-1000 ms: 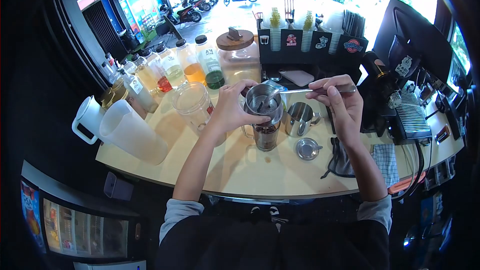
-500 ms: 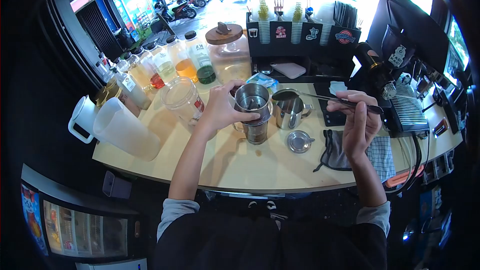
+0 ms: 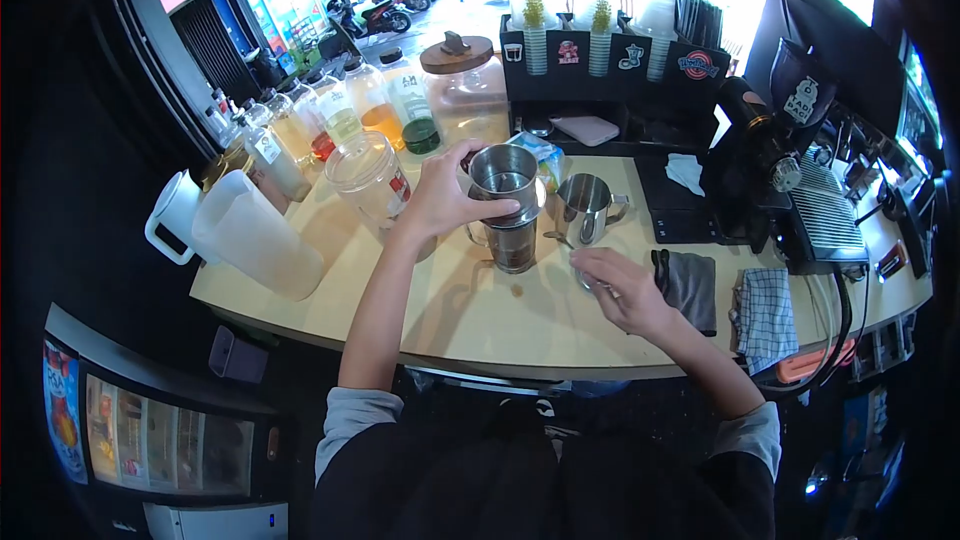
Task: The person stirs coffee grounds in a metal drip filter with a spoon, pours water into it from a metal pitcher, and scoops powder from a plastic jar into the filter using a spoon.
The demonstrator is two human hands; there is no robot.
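My left hand (image 3: pixel 452 195) is wrapped round a metal drip filter (image 3: pixel 503 176), its thumb on the near side. The filter sits on a glass mug (image 3: pixel 513 248) with dark contents. My right hand (image 3: pixel 622 290) is low over the counter, right of the mug, its fingers pinched round a spoon (image 3: pixel 558 237) whose bowl points left. Under the right fingers, the small round metal lid is mostly hidden. A steel pitcher (image 3: pixel 587 208) stands behind the right hand.
Left of the mug are a clear jar (image 3: pixel 365 180), a tall plastic pitcher (image 3: pixel 262 240) and several bottles. Behind stands a wooden-lidded container (image 3: pixel 466 95). A dark cloth (image 3: pixel 686 290), a checked cloth (image 3: pixel 765 310) and a coffee machine (image 3: pixel 820 225) are at the right.
My right hand has come down and to the left with the spoon, from beside the filter to low over the lid. My left hand keeps hold of the filter.
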